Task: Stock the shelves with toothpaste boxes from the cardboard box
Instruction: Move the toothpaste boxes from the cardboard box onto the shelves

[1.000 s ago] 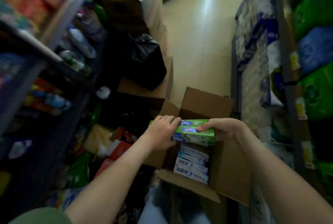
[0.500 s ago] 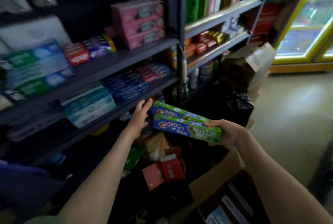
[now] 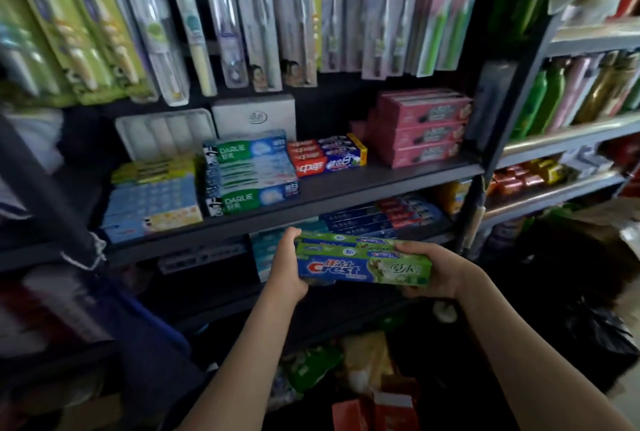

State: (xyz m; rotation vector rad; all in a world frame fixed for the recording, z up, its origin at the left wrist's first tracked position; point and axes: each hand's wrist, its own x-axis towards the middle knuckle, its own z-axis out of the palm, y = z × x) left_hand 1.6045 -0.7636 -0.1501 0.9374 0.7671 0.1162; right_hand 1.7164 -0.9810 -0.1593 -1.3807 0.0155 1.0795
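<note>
Now the left hand [image 3: 287,268] and right hand [image 3: 437,271] each grip an end of the stacked Crest toothpaste boxes [image 3: 363,266], held level before the lower shelf [image 3: 441,237]; sliding them in flat, label outward, beside the teal boxes [image 3: 265,252], would seat them best.

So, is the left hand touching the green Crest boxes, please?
Touching: the head view shows the left hand gripping the left end of the Crest boxes.

shop aisle: dark shelves [image 3: 346,184] w/ stacked toothpaste boxes [image 3: 249,174], hanging toothbrush packs [image 3: 259,15] & rows of bottles [image 3: 540,98].
</note>
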